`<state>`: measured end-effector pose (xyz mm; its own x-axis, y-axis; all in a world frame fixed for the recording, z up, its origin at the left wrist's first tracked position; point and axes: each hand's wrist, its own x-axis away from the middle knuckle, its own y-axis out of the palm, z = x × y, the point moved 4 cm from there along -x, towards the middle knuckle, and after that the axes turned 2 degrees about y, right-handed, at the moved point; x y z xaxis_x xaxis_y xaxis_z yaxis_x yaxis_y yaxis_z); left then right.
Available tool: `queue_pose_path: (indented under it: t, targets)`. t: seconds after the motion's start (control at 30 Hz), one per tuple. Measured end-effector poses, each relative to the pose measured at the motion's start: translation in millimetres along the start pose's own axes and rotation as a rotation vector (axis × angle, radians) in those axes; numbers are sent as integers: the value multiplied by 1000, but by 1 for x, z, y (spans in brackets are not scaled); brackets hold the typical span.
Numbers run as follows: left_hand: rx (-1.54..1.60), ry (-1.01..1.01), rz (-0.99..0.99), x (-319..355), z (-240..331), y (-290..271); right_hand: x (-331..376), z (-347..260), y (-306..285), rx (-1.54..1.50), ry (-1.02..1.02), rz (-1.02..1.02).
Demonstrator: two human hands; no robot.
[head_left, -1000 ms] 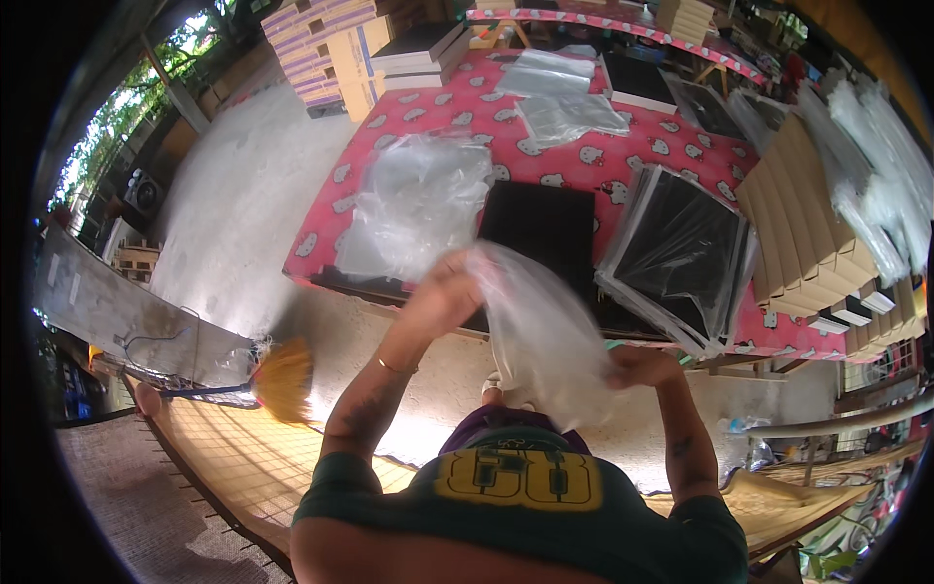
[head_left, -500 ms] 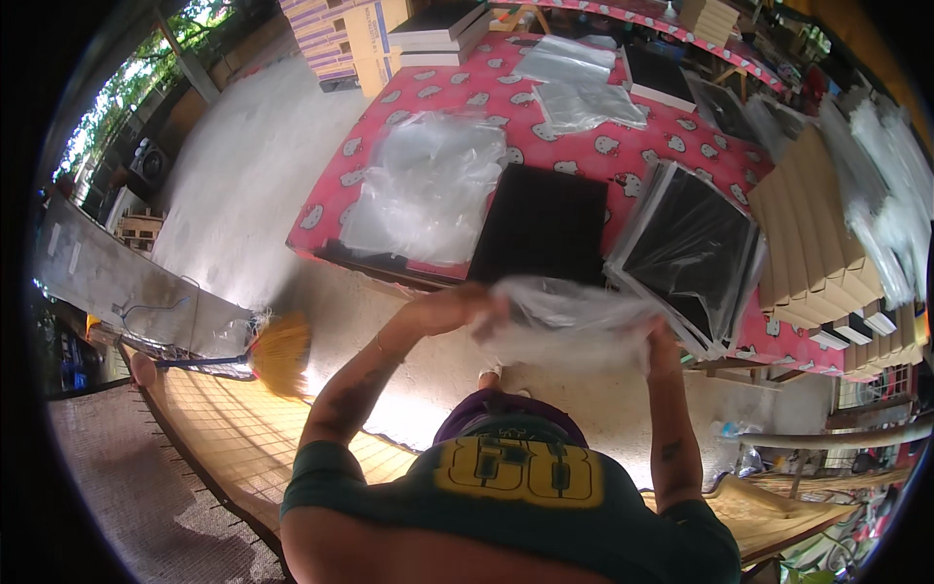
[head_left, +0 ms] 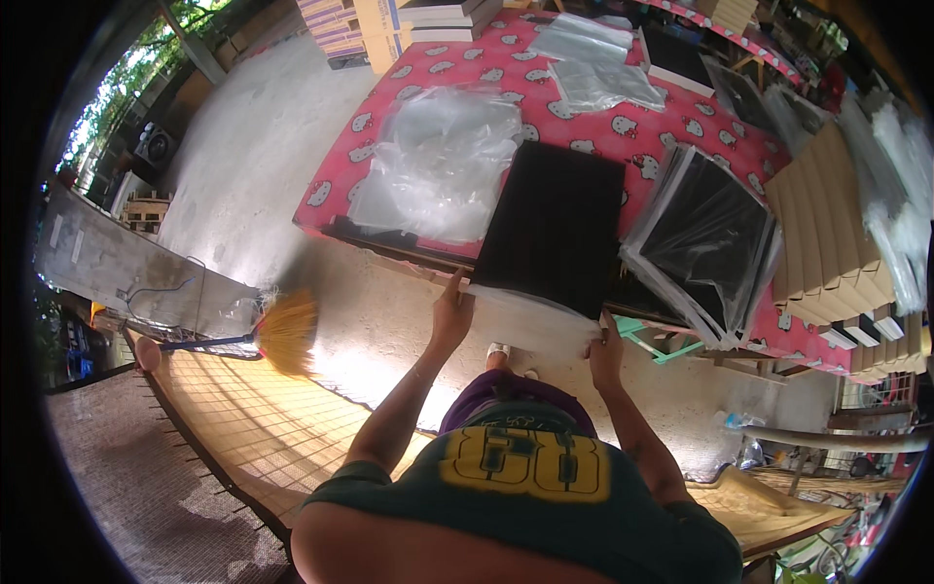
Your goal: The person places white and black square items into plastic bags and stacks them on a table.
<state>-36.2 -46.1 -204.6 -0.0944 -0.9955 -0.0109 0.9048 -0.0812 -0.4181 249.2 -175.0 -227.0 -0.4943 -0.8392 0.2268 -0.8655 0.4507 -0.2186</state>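
Observation:
A flat black rectangular board or book (head_left: pixel 556 219) lies at the near edge of the pink patterned table (head_left: pixel 326 185). A clear plastic bag (head_left: pixel 545 313) is drawn against its near end and hangs off the table side. My left hand (head_left: pixel 451 311) pinches the bag at the board's near left corner. At the near right corner, my right hand (head_left: pixel 605 348) is closed on the bag's other side. How far the plastic reaches over the board I cannot tell. Left of the board lies a loose pile of clear plastic bags (head_left: pixel 443 161); right of it, a stack of black boards in plastic (head_left: pixel 696 243).
Brown cardboard boxes (head_left: pixel 827 224) and plastic-wrapped bundles (head_left: pixel 890 185) line the table's right side. More plastic sleeves (head_left: pixel 603 86) and a black-topped book (head_left: pixel 678 60) lie farther back. A broom (head_left: pixel 287 333) leans at lower left, near a yellow mesh sheet (head_left: pixel 233 389).
Both hands have moved to the black board's near end, bringing the plastic bag against it. The bag was held up and bunched before. The view has shifted slightly.

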Motion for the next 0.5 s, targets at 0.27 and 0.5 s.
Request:
queue_pose_path:
  t: [0.27, 0.5]
  targets:
    - [311, 55, 5, 8, 45, -22, 11, -45, -22, 100, -200, 108]
    - [1221, 113, -455, 3, 161, -98, 24, -184, -80, -657, -149, -438]
